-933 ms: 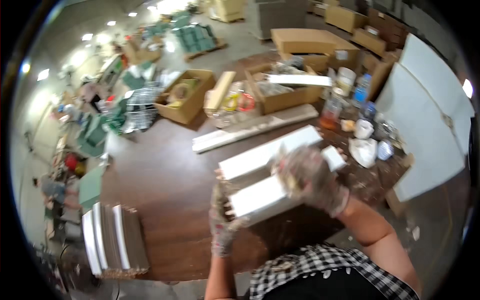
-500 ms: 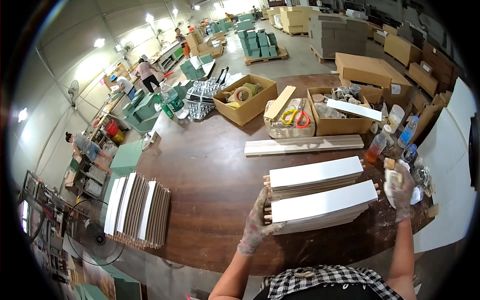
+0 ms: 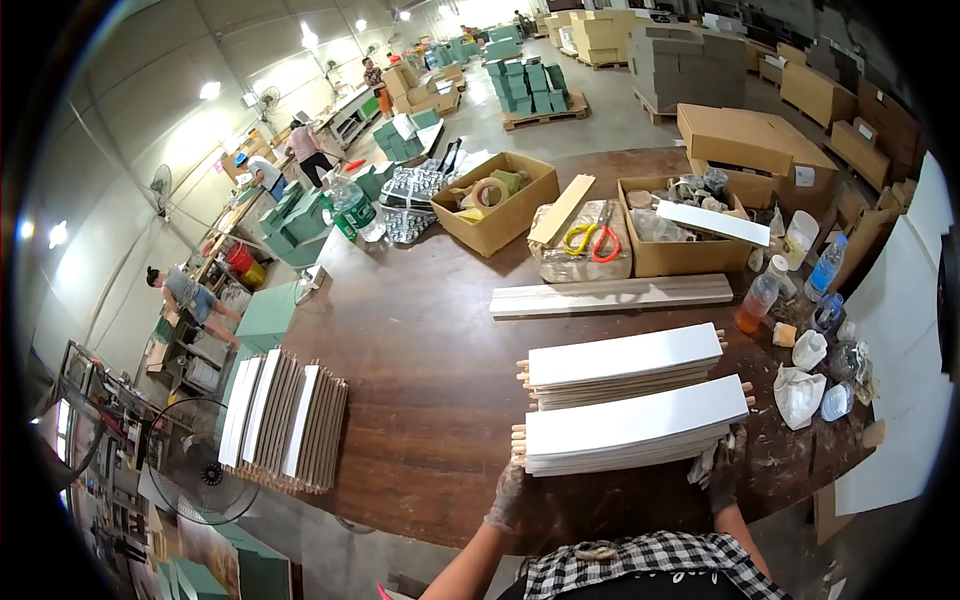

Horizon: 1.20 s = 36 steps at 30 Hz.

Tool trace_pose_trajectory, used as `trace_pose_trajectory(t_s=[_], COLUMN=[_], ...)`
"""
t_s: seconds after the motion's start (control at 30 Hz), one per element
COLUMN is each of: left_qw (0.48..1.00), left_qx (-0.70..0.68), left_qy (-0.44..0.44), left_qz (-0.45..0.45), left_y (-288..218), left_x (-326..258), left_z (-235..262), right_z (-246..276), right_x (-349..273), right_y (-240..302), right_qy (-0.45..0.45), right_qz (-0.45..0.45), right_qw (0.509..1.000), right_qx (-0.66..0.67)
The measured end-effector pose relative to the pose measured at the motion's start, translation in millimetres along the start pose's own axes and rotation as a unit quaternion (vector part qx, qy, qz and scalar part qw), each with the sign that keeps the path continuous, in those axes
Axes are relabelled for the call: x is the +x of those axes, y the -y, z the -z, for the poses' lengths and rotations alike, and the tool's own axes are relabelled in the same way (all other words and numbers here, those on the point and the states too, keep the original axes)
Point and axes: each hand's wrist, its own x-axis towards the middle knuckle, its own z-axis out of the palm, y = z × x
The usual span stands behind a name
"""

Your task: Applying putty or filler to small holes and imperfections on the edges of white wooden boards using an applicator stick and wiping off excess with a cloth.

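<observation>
Two stacks of white-topped wooden slats lie in front of me, a far stack (image 3: pixel 625 355) and a near stack (image 3: pixel 630 418). Round wooden pegs stick out at their ends. My left hand (image 3: pixel 507 498), in a stained glove, rests against the near stack's left end with fingers stretched along it, partly hidden. At that stack's front right corner, my gloved right hand (image 3: pixel 724 478) is closed on a whitish rag (image 3: pixel 702 465); its fingers are partly in shadow. Right of the stacks lie a crumpled white cloth bundle (image 3: pixel 799 396) and a small tan block (image 3: pixel 785 335).
Another slat stack (image 3: pixel 285 420) stands at the table's left edge, beside a fan (image 3: pixel 205 470). Behind the stacks lie long boards (image 3: pixel 610 296), scissors (image 3: pixel 592 241) and open cartons (image 3: pixel 500 225). Bottles (image 3: pixel 760 298) line the right side. Several people work farther off.
My right hand has come from the white cloth bundle to the near stack's right corner, with a whitish rag. My left hand has moved slightly down; the near stack has shifted left.
</observation>
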Motion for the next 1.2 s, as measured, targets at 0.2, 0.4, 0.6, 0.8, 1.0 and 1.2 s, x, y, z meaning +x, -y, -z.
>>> trace_pose_trajectory(t_s=[0.2,0.4,0.6,0.8,1.0,1.2], left_qw=[0.834,0.905,0.977,0.844,0.902,0.912], left_qx=[-0.501,-0.386,-0.201,-0.509,-0.403,-0.142], left_qy=[-0.051,-0.071,-0.031,-0.05,-0.04,-0.368], left_qz=[0.226,0.162,0.069,0.162,0.148,-0.113], left_y=[-7,50,36,37,96,-92], left_x=[7,2,20,10,-3,48], left_z=[-18,-23,-24,-28,-26,127], right_z=[-5,-18,-15,-14,-15,-8], right_x=[7,15,24,15,8,10], right_y=[4,64,63,56,66,59], right_qy=[0.084,0.063,0.063,0.065,0.058,0.071], right_qz=[-0.071,-0.052,-0.082,-0.076,-0.053,-0.041], right_qw=[0.977,0.989,0.969,0.961,0.969,0.978], right_qx=[0.184,0.119,0.223,0.256,0.234,0.192])
